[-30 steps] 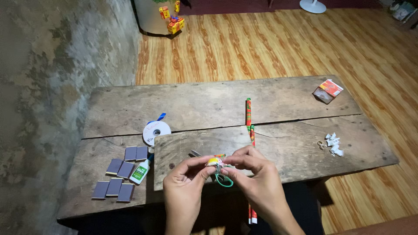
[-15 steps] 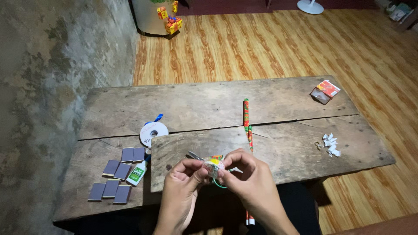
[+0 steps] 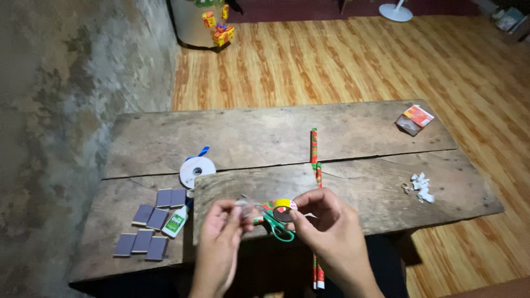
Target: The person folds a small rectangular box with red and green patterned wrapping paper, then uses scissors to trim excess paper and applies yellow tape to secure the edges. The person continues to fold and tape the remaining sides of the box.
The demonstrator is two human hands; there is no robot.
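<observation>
- Seven dark blue-grey small boxes [image 3: 150, 226] are laid in loose rows near the front left corner of the surface [image 3: 254, 132].
- A white glue bottle [image 3: 177, 222] with a green label is seen lying just beside them, on their right.
- A white ribbon spool [image 3: 197, 171] with a blue tail is placed behind the bottle, toward the middle of the left half.
- The left hand [image 3: 220, 243] is held over the front edge, its grip pinched narrowly on a strip of clear tape [image 3: 247, 206].
- Green-handled scissors [image 3: 277, 226] are seen at the front edge, between the two hands.
- The right hand [image 3: 326, 232] is closed around a small yellow tape roll [image 3: 285, 208], just above the front edge, near the middle.
- A long roll of red and green wrapping paper [image 3: 315, 160] is laid front to back across the middle, its near end overhanging the front edge.
- White paper scraps [image 3: 422, 185] are scattered near the right edge.
- A small red and white packet [image 3: 415, 119] is set at the back right corner.
</observation>
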